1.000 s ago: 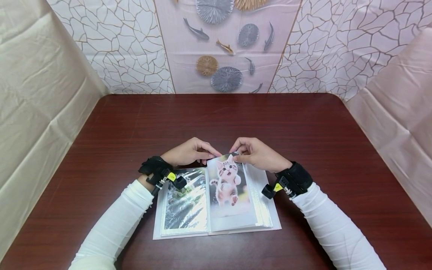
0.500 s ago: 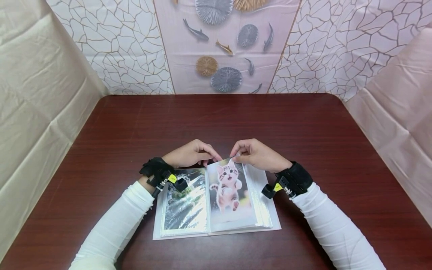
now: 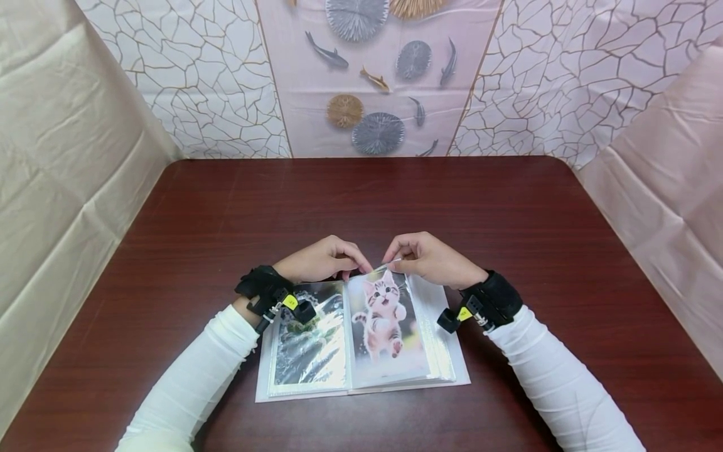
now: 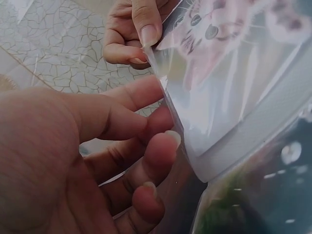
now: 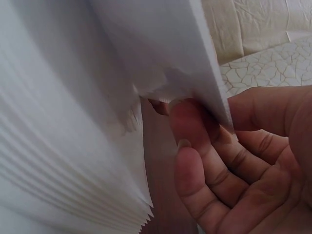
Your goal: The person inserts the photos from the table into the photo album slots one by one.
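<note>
A photo album (image 3: pixel 463 367) with a white cover lies open on the table, toward its near side. A kitten photo (image 3: pixel 384 317) sits in the clear sleeve (image 4: pixel 214 161) of the right-hand page. My right hand (image 3: pixel 429 260) pinches the top edge of that page between thumb and fingers; in the right wrist view the fingers of this hand (image 5: pixel 253 170) lie behind the lifted leaf (image 5: pixel 161 44). My left hand (image 3: pixel 324 258), fingers loosely bent, reaches to the sleeve's top edge. In the left wrist view the index fingertip of this hand (image 4: pixel 63 146) is right at that edge.
The left page holds a picture with green plants (image 3: pixel 307 336) under shiny plastic. More white leaves (image 5: pixel 73 190) are stacked beneath the lifted one. The dark brown table (image 3: pixel 361 201) reaches back to a patterned cloth (image 3: pixel 226 75), with pale drapes (image 3: pixel 62 188) at both sides.
The kitten photo has slid down within the sleeve, toward the person. My left hand has shifted slightly right and nearer; the right hand keeps its place at the page's top edge.
</note>
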A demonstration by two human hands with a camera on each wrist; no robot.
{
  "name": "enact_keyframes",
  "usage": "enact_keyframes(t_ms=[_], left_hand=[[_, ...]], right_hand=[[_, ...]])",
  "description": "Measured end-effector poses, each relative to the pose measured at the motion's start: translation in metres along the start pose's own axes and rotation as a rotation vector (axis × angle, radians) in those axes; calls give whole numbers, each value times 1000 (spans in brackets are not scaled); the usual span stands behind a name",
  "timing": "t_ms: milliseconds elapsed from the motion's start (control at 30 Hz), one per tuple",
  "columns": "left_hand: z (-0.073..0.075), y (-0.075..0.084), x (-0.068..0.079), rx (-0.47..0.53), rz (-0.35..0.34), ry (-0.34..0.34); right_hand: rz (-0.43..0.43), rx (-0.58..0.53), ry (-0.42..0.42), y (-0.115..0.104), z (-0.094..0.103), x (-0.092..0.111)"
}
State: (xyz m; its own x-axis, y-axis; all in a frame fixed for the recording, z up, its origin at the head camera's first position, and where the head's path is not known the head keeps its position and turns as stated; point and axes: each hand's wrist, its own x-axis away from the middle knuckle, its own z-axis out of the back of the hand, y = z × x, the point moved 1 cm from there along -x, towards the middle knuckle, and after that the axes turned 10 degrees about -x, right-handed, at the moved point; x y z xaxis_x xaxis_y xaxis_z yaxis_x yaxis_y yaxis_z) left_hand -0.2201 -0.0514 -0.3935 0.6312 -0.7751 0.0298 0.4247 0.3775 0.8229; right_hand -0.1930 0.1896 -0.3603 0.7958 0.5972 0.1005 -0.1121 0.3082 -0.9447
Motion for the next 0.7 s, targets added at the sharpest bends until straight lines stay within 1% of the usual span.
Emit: enact_keyframes(t_ms=[300,433,600,700], left_hand=[[0,1,0,-44,-25,-5],[0,2,1,-56,-35,-19],[2,3,4,-52,1,-47],[5,3,8,-79,29,-44]], right_hand=[[16,0,-1,1,1,0],[11,-2,-8,2,1,-1],[-24,4,-60,4,0,-2],[-39,26,-105,7,0,-2]])
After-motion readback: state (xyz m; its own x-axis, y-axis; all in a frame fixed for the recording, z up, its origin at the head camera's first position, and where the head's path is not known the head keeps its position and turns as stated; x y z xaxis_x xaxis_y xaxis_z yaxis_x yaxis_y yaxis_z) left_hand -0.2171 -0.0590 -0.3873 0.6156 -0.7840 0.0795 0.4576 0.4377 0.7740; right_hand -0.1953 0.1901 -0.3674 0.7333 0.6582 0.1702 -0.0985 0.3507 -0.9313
